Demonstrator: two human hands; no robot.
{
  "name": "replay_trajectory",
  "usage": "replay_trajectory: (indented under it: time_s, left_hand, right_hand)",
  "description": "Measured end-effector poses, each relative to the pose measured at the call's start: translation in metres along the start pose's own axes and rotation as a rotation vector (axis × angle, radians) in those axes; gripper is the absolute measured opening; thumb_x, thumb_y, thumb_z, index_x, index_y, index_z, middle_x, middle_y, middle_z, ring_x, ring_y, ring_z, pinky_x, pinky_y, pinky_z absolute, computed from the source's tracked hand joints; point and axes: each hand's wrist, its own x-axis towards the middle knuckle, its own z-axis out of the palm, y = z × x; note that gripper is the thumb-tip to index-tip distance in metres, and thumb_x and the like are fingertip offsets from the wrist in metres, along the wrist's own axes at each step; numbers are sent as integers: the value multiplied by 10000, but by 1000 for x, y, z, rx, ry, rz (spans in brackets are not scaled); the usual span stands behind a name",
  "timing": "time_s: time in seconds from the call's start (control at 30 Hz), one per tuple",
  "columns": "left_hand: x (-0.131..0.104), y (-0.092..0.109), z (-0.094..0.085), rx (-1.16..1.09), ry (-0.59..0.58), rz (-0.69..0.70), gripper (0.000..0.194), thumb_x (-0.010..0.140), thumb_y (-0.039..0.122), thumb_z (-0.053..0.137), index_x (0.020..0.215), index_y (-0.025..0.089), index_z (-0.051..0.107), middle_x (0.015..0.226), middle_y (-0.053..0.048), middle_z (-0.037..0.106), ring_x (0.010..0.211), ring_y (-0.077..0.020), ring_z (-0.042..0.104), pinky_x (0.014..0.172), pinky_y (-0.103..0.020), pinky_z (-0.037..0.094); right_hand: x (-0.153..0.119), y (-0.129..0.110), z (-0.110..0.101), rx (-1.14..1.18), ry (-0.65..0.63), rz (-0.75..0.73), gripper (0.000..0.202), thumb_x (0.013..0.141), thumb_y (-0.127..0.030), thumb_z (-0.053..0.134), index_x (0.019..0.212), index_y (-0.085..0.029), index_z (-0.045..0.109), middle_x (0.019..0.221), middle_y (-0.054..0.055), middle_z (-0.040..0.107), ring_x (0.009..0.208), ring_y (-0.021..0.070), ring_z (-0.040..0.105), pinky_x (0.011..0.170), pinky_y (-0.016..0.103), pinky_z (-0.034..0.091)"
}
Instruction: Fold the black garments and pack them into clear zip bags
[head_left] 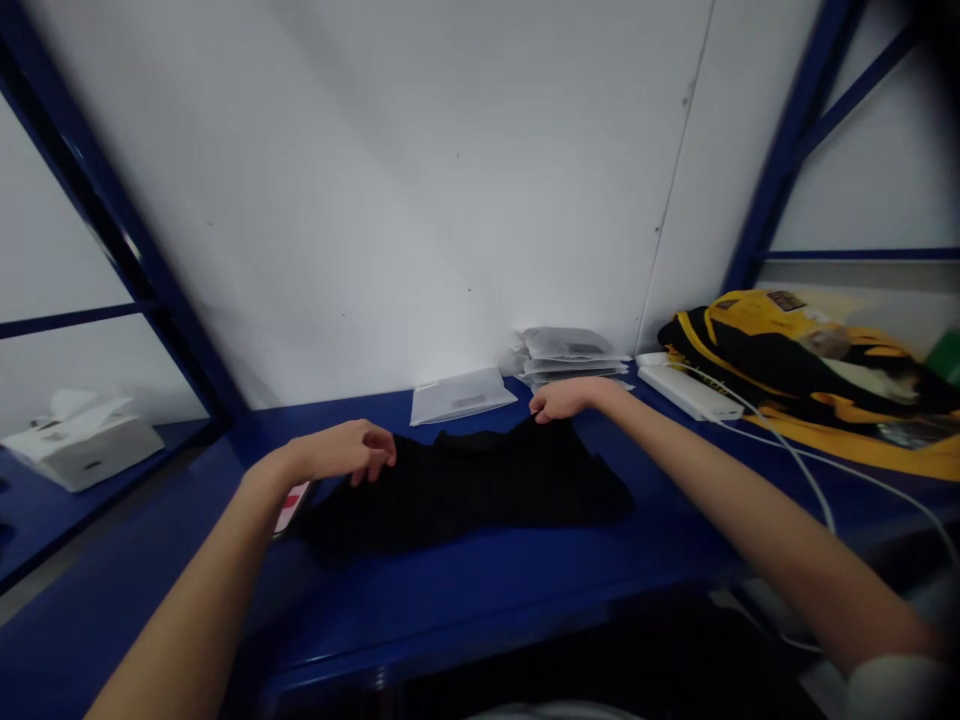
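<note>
A black cloth garment (480,485) lies spread and wrinkled across the blue table; its exact kind is hard to make out. At its upper left edge my left hand (349,450) has its fingers curled, closed on the fabric. On the other side my right hand (559,398) pinches the upper right edge and lifts it slightly into a peak. Under the left hand's wrist, a phone with a lit screen (289,508) shows partly, beside the garment.
Behind the garment lie a flat translucent plastic bag (459,395) and a stack of similar bags (574,350). To the right are a white power strip (688,388) with cables and a yellow and black bag (780,330). A tissue box (86,445) stands far left.
</note>
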Motion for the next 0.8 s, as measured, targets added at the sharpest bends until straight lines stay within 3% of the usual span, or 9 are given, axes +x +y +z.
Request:
replay_trajectory:
  time_s: [0.13, 0.27, 0.37, 0.43, 0.57, 0.67, 0.73, 0.8]
  left_hand:
    - [12, 18, 13, 72, 80, 154, 367, 718, 299, 415, 1030, 210, 586, 829, -12, 615, 722, -159, 553, 647, -241, 414]
    - [26, 20, 30, 156, 112, 146, 553, 775, 369, 412, 1307, 226, 370, 826, -15, 609, 711, -156, 549, 658, -239, 402]
    - [38, 15, 39, 222, 180, 140, 593, 813, 444, 367, 1356, 223, 278, 805, -25, 607, 710, -163, 558, 661, -247, 399]
    - [44, 13, 42, 261, 202, 131, 596, 817, 479, 350, 1346, 209, 305, 829, -44, 614, 730, -177, 569, 675, -262, 402]
    - [49, 14, 44, 345, 195, 58, 606, 779, 522, 395, 1280, 182, 420, 899, -92, 628, 798, -232, 587, 702, -309, 416]
    - [47, 17, 46, 391, 231, 22, 593, 774, 530, 400, 1245, 173, 453, 963, -119, 619, 848, -267, 586, 719, -347, 429]
    - [45, 18, 49, 406, 297, 70, 577, 784, 528, 390, 1212, 151, 474, 1077, -145, 570, 907, -274, 571, 773, -364, 425]
    - [46, 18, 52, 409, 367, 166, 579, 795, 513, 390, 1227, 133, 448, 1238, -164, 459, 1038, -277, 511, 872, -367, 388]
  right_hand:
    - [5, 6, 2, 17, 203, 42, 169, 762, -208, 456, 829, -181, 609, 852, 39, 634, 760, 170, 566, 612, 244, 381]
    - [13, 6, 8, -59, 445, 245, 177, 755, -297, 504, 854, -193, 609, 897, 70, 638, 802, 216, 577, 640, 277, 395]
    - [16, 2, 11, -110, 532, 320, 221, 769, -310, 494, 910, -168, 589, 960, 131, 616, 877, 276, 559, 678, 330, 392]
    - [16, -1, 10, -142, 564, 326, 219, 768, -295, 498, 928, -168, 575, 973, 136, 610, 897, 281, 551, 689, 333, 387]
    - [11, -7, 7, -116, 503, 253, 189, 761, -327, 508, 861, -182, 577, 912, 100, 619, 814, 234, 562, 630, 288, 378]
    - [10, -14, 10, 7, 412, 55, 217, 774, -375, 485, 816, -184, 578, 834, 66, 618, 732, 184, 558, 588, 253, 372]
    - [13, -20, 15, 133, 320, -105, 235, 782, -390, 471, 839, -185, 571, 793, 45, 612, 681, 151, 554, 571, 232, 379]
    - [17, -24, 20, 241, 212, -172, 265, 782, -412, 471, 882, -184, 561, 758, 31, 606, 625, 127, 550, 550, 218, 388]
